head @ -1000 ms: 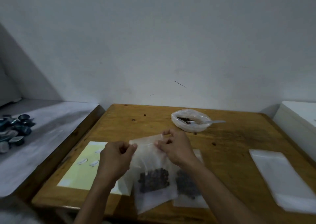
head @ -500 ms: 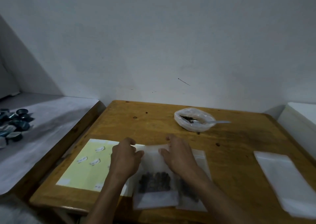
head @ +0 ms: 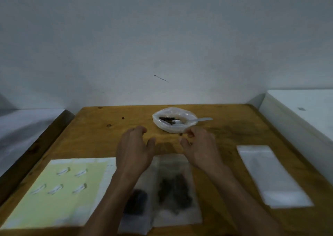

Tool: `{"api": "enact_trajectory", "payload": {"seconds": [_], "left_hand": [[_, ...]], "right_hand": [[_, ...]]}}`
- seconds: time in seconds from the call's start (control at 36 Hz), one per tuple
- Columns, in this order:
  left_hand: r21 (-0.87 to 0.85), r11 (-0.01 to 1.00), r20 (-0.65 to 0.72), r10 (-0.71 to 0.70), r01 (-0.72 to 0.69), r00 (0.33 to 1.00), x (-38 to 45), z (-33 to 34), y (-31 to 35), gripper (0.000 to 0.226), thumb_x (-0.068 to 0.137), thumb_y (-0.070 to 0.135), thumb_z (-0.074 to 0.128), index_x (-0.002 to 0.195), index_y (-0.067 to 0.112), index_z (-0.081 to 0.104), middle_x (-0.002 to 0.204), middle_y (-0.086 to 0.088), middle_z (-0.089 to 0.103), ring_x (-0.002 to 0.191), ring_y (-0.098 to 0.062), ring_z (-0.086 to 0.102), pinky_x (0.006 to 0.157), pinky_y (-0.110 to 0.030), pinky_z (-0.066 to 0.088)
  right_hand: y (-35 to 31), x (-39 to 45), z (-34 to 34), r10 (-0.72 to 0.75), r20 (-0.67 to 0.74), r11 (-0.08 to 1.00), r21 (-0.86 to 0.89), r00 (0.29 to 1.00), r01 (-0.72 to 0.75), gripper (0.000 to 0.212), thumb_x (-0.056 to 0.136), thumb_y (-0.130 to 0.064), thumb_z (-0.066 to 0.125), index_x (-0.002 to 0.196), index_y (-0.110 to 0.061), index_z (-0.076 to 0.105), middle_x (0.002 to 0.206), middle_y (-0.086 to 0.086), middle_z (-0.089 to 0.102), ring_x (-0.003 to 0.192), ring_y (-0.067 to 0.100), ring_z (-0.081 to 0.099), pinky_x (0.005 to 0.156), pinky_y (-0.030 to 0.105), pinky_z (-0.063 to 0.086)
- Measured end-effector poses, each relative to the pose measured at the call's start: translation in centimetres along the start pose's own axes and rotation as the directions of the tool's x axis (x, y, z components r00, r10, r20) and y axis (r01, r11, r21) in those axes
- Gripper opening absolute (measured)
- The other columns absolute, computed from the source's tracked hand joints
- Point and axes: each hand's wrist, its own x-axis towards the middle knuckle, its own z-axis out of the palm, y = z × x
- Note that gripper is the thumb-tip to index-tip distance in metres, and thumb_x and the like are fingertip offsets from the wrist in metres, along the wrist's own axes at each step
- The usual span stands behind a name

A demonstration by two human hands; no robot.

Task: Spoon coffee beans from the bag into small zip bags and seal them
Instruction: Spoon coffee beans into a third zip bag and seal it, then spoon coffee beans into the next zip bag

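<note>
A clear bag of coffee beans (head: 173,121) sits rolled open at the table's far middle, with a metal spoon (head: 197,121) lying in it, handle to the right. Two small filled zip bags lie flat at the near edge: one in the middle (head: 175,190) and one partly under my left forearm (head: 135,202). My left hand (head: 134,151) and my right hand (head: 200,148) hover above the table between the filled bags and the bean bag. Both have loosely curled fingers and hold nothing.
A yellow label sheet (head: 59,192) with several small stickers lies at the near left. A stack of empty zip bags (head: 270,174) lies at the right. A white box (head: 302,113) stands beyond the wooden table's (head: 100,126) right edge. A grey ledge (head: 23,127) is on the left.
Both hands have let go of the filled zip bag, which now lies flat, and have moved forward toward the bean bag. The camera has shifted to the right.
</note>
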Motion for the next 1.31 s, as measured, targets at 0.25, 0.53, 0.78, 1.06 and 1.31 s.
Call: {"api": "enact_trajectory", "payload": {"seconds": [0.25, 0.53, 0.78, 1.06, 1.31], "left_hand": [[-0.118, 0.980, 0.270, 0.185, -0.159, 0.945, 0.6, 7.6, 11.1, 0.023, 0.088, 0.040, 0.069, 0.096, 0.019, 0.065, 0.090, 0.002, 0.068, 0.085, -0.017, 0.065, 0.075, -0.040, 0.057], [0.071, 0.960, 0.515, 0.199, -0.272, 0.834, -1.0, 17.0, 18.1, 0.039, 0.082, 0.055, 0.065, 0.085, 0.016, 0.070, 0.094, -0.005, 0.069, 0.089, -0.026, 0.065, 0.076, -0.041, 0.057], [0.059, 0.949, 0.388, 0.264, -0.309, 0.883, -1.7, 18.6, 18.3, 0.024, 0.080, 0.047, 0.071, 0.084, 0.024, 0.065, 0.091, 0.001, 0.064, 0.086, -0.021, 0.062, 0.075, -0.044, 0.057], [-0.537, 0.800, 0.507, 0.053, 0.267, 0.860, -1.9, 13.7, 19.6, 0.016, 0.087, 0.024, 0.075, 0.098, 0.021, 0.063, 0.098, 0.003, 0.069, 0.087, -0.011, 0.067, 0.061, -0.022, 0.052], [-0.723, 0.636, 0.455, 0.144, 0.270, 0.879, -0.3, 6.1, 16.6, 0.011, 0.094, 0.019, 0.066, 0.098, 0.012, 0.073, 0.087, -0.003, 0.078, 0.078, -0.017, 0.075, 0.063, -0.027, 0.057]], "right_hand": [[10.8, 0.6, -7.4, 0.304, -0.138, 0.945, -0.081, 0.943, -0.317, 0.039, 0.093, -0.036, 0.063, 0.125, -0.014, 0.062, 0.124, 0.007, 0.065, 0.116, 0.027, 0.059, 0.088, 0.033, 0.046], [18.6, -2.0, -10.3, 0.478, -0.174, 0.861, -0.101, 0.861, -0.498, 0.064, 0.086, -0.046, 0.069, 0.140, -0.016, 0.051, 0.139, 0.009, 0.058, 0.130, 0.031, 0.050, 0.101, 0.039, 0.046], [19.2, -2.4, -9.6, 0.439, -0.316, 0.892, 0.047, 0.841, -0.449, 0.055, 0.086, -0.035, 0.073, 0.135, -0.023, 0.053, 0.136, 0.004, 0.054, 0.125, 0.025, 0.050, 0.096, 0.034, 0.044], [16.4, -2.4, -13.5, 0.508, -0.228, 0.747, 0.597, 0.830, -0.293, 0.027, 0.080, -0.020, 0.082, 0.101, -0.023, 0.067, 0.093, -0.007, 0.070, 0.085, 0.010, 0.068, 0.073, 0.029, 0.059], [10.6, -0.8, -12.8, 0.276, 0.014, 0.488, 0.859, 0.961, -0.153, 0.020, 0.086, -0.012, 0.075, 0.102, -0.021, 0.067, 0.093, 0.006, 0.077, 0.082, 0.023, 0.074, 0.063, 0.036, 0.057]]}}
